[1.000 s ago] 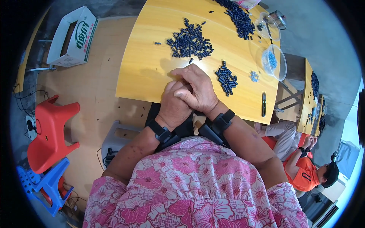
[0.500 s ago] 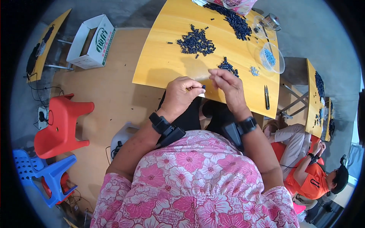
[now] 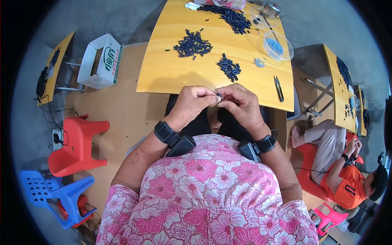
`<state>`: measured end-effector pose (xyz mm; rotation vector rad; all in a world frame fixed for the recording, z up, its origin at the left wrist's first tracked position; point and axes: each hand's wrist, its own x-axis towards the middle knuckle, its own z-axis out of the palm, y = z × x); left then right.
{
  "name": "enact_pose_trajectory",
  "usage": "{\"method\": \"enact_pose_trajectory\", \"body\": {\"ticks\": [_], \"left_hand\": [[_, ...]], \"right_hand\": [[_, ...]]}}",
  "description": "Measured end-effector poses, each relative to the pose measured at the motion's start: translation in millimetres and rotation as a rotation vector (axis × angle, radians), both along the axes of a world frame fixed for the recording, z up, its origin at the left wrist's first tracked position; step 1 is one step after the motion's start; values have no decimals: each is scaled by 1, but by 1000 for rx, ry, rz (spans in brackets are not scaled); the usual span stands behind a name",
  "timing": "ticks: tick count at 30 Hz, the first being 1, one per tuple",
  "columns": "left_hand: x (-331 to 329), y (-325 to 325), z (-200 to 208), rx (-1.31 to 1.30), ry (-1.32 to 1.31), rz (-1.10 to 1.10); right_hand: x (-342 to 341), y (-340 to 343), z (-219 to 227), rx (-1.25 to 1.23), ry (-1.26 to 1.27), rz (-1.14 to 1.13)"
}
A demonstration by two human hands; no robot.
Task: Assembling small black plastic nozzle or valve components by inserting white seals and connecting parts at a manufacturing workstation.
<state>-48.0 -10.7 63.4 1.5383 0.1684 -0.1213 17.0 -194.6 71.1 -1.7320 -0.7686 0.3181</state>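
Note:
My left hand (image 3: 188, 105) pinches a small black cylindrical piece (image 3: 219, 96) between thumb and forefinger, just off the table's near edge. The fingers of my right hand (image 3: 242, 107) close in a pinch right against that piece; whatever they hold is too small to make out. Beyond the hands, a small pile of similar black pieces (image 3: 229, 67) lies on the yellow table (image 3: 163, 73). A bigger pile of black pieces (image 3: 192, 44) is farther left. To the right are a few tiny clear-blue parts (image 3: 259, 62) and black-handled thread snips (image 3: 279, 89).
A clear tub of blue parts (image 3: 274, 47), a metal mug (image 3: 272, 9) and a large black heap (image 3: 232, 18) occupy the table's far side. On the left stand a white carton (image 3: 100, 61), a red chair (image 3: 77, 145) and a blue chair (image 3: 57, 192). A person in orange (image 3: 347, 185) sits at right.
My right hand has come down and left to meet the left hand at the black piece. The whole view has shifted, with the table sitting a little higher and farther left.

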Motion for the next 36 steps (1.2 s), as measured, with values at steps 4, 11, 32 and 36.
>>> {"method": "enact_pose_trajectory", "body": {"ticks": [4, 11, 32, 36], "left_hand": [[4, -12, 3, -49, 49, -34], [18, -31, 9, 17, 106, -182], [18, -6, -27, 240, 53, -89], [13, 9, -34, 277, -103, 82]], "right_hand": [[-2, -12, -1, -17, -66, -43], [-1, -45, 5, -50, -145, -146], [-18, -247, -99, -727, -150, -684], [-10, -208, -86, -592, 52, -665]]}}
